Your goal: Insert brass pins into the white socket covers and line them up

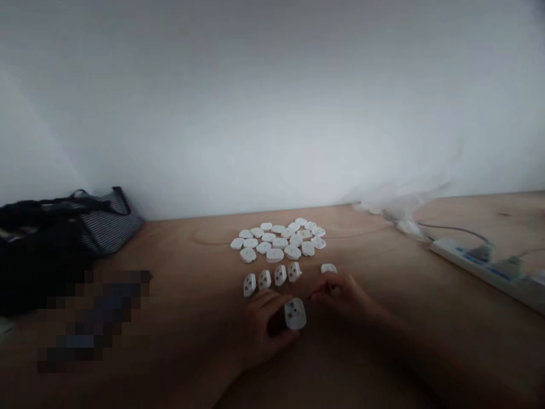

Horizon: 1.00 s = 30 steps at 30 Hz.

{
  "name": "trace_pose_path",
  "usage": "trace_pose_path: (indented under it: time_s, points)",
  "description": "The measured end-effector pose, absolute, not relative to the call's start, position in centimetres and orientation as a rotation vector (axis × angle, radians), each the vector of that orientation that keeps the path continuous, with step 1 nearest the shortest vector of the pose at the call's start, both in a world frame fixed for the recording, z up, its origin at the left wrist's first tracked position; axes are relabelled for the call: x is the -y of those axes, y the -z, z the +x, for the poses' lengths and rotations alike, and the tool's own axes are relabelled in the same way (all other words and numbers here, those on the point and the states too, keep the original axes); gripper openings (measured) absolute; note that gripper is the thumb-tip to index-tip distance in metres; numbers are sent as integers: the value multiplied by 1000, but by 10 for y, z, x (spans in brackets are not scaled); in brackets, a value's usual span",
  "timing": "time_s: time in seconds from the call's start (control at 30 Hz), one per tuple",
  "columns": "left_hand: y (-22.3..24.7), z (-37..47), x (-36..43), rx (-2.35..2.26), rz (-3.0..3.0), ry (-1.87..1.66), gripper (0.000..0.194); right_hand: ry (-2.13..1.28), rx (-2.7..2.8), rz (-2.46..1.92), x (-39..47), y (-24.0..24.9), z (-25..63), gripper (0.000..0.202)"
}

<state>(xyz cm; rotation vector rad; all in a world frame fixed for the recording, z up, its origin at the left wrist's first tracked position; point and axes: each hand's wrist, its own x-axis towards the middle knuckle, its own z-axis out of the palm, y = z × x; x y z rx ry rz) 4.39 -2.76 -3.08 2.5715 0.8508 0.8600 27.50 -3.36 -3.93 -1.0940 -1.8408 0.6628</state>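
Note:
My left hand (pixel 266 326) grips a white plastic plug housing (pixel 295 314) between thumb and fingers, its face with holes turned toward me. Just to the right, my right hand (pixel 340 292) is closed in a pinch, apart from the housing. What its fingertips hold, if anything, is too dark and small to make out. Behind the right hand lies a similar white piece (pixel 328 268), partly hidden. Several like housings (pixel 280 275) stand on edge in a row beyond my left hand. Farther back, a group of white rounded covers (pixel 279 242) lies flat.
A white power strip (pixel 481 267) with plugs and cords lies at the right, near a crumpled clear plastic bag (pixel 404 213). On the left are a black and striped bag (pixel 108 221) and a blurred-out dark object (pixel 97 315). A pale wall (pixel 272 113) borders the wooden table (pixel 191 272).

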Motion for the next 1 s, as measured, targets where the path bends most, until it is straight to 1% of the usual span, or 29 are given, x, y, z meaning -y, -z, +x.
trace_pose_path:
  time_s: [0.07, 0.13, 0.23, 0.4, 0.57, 0.87, 1.0]
  points:
    - [30, 44, 28, -841, 2573, -855, 42, -756, 1779, -1060, 38, 40, 269, 23]
    - [30, 44, 28, -838, 2575, -860, 42, -775, 1794, -1008, 42, 37, 264, 22]
    - [32, 44, 27, -841, 2587, -876, 42, -650, 1943, -920, 46, 31, 260, 17]
    - [32, 45, 28, -845, 2578, -892, 43, -349, 2075, -869, 47, 29, 260, 17]
    - [31, 45, 28, -855, 2573, -887, 42, -214, 2119, -888, 46, 34, 259, 17]
    - [32, 45, 28, -855, 2570, -899, 41, -142, 2177, -947, 51, 33, 253, 12]
    - [30, 46, 28, -872, 2534, -913, 37, -149, 2229, -976, 53, 26, 257, 20]
